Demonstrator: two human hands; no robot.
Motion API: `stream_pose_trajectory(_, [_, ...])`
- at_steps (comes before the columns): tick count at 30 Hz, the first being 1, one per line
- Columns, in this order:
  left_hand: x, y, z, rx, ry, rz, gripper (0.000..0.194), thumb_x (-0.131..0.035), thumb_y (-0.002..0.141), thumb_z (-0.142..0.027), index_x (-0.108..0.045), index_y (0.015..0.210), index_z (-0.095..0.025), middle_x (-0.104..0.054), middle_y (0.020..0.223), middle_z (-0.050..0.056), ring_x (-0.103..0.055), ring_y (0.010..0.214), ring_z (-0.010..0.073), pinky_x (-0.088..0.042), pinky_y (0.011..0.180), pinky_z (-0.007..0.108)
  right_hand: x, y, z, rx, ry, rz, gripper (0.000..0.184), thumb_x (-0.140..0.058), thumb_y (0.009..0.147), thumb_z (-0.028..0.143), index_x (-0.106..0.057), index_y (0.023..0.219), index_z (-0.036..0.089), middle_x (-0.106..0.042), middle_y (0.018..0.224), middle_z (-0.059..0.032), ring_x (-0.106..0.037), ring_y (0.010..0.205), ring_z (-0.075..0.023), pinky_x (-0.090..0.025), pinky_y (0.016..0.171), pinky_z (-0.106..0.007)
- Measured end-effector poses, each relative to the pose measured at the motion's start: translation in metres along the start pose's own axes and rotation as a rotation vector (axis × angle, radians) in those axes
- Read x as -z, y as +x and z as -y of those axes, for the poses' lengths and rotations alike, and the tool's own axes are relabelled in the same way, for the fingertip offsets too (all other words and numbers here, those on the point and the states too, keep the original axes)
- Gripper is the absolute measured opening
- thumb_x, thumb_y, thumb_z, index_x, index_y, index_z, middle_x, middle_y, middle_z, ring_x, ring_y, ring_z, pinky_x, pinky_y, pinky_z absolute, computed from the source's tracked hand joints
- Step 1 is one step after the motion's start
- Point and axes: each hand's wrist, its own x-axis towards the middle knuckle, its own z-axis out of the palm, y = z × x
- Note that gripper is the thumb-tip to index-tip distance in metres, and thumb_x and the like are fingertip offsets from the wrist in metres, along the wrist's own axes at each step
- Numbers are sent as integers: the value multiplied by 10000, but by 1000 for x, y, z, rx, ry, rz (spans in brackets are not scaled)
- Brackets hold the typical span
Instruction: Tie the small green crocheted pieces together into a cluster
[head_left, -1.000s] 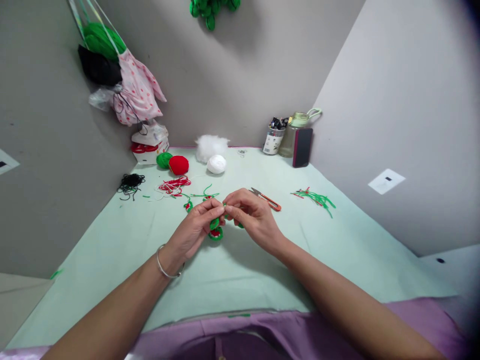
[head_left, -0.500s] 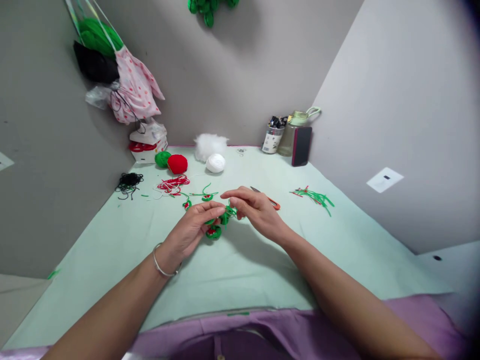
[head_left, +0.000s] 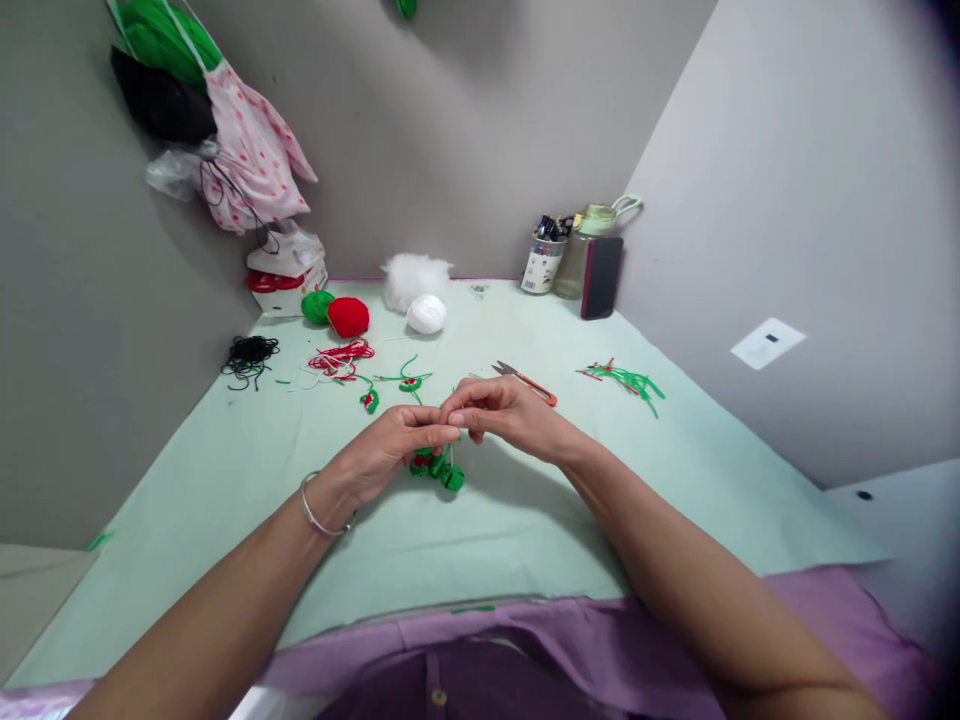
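My left hand [head_left: 390,450] and my right hand [head_left: 499,412] meet fingertip to fingertip over the middle of the mint-green table cover [head_left: 525,520]. Both pinch the thin green yarn strands of a small green and red crocheted piece [head_left: 437,468], which hangs just below the fingers and touches or nearly touches the cover. A silver bangle [head_left: 313,508] circles my left wrist. Two similar green and red crocheted pieces [head_left: 390,385] lie a little beyond my left hand.
Orange-handled snips [head_left: 529,381] lie just past my right hand. Green yarn scraps [head_left: 628,382] sit to the right, red yarn [head_left: 341,357] and black yarn [head_left: 247,355] to the left. Yarn balls, stuffing [head_left: 415,277], a pen cup [head_left: 538,262], bottle and phone [head_left: 600,277] line the back wall.
My hands drew closer together and the crocheted piece dropped lower, now dangling from its strands beneath the fingertips. The view tilted slightly downward.
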Motion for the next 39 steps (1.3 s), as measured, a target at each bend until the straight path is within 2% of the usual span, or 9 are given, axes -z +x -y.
stream_pose_trajectory(4, [0, 0, 0, 20, -52, -1, 237, -819, 705, -361, -682, 662, -173, -532, 631, -2, -445, 589, 124, -309, 569, 265, 2, 2, -3, 47, 19, -217, 250, -774, 806, 408, -734, 768, 164, -628, 837, -16, -531, 649, -93, -457, 624, -253])
stream_pose_trajectory(8, [2, -1, -1, 34, -55, 29, 262, -812, 715, -368, -651, 677, -165, -559, 660, 1, -459, 603, 116, -319, 582, 260, 7, 3, -4, 8, 175, -385, 250, -796, 787, 402, -701, 778, 170, -609, 707, 15, -544, 655, -100, -476, 670, -247])
stream_pose_trajectory(12, [3, -1, 1, 50, -78, 44, 249, -794, 750, -368, -653, 751, -163, -562, 697, -2, -469, 630, 115, -329, 604, 258, 2, 3, -2, -68, 444, -256, 260, -779, 810, 406, -664, 824, 173, -698, 834, -20, -628, 721, -111, -510, 647, -224])
stream_pose_trajectory(16, [3, 0, 5, 4, -67, 137, 215, -779, 779, -340, -655, 784, -164, -605, 820, 21, -486, 703, 121, -335, 623, 253, -8, 3, 1, -140, 607, -133, 263, -775, 822, 386, -631, 826, 167, -651, 656, 18, -581, 550, -87, -469, 521, -193])
stream_pose_trajectory(21, [2, -1, 6, 44, -86, 143, 223, -776, 800, -334, -628, 778, -169, -528, 703, -26, -431, 590, 85, -307, 555, 235, -5, 5, 2, -135, 703, -249, 252, -823, 771, 312, -638, 776, 140, -586, 593, 49, -484, 480, -39, -375, 449, -147])
stream_pose_trajectory(27, [4, -2, 3, 30, -244, 145, 257, -764, 832, -377, -666, 970, -183, -658, 1019, 45, -660, 882, 162, -495, 831, 292, 3, 6, -2, -112, 729, -308, 226, -852, 725, 234, -688, 860, 160, -694, 754, 6, -588, 607, -64, -444, 509, -156])
stream_pose_trajectory(31, [3, -4, 1, -23, -232, 87, 398, -826, 779, -269, -631, 1125, -243, -673, 1054, 25, -681, 889, 157, -513, 782, 268, 6, 6, -5, -88, 738, -349, 254, -865, 706, 225, -725, 911, 175, -741, 869, -16, -618, 648, -65, -465, 527, -159])
stream_pose_trajectory(35, [-2, -3, -1, -94, -277, -10, 261, -749, 860, -362, -638, 1048, -219, -694, 1006, 35, -673, 798, 140, -531, 740, 273, 8, 7, -4, -95, 707, -371, 272, -873, 694, 235, -758, 932, 171, -750, 863, -33, -626, 644, -78, -464, 526, -182])
stream_pose_trajectory(39, [-3, 1, 0, -157, -285, -64, 321, -703, 881, -465, -702, 987, -162, -701, 937, 60, -663, 823, 157, -541, 774, 276, 8, 5, 0, -48, 667, -387, 197, -864, 716, 283, -755, 837, 172, -723, 777, -25, -620, 649, -93, -450, 531, -198])
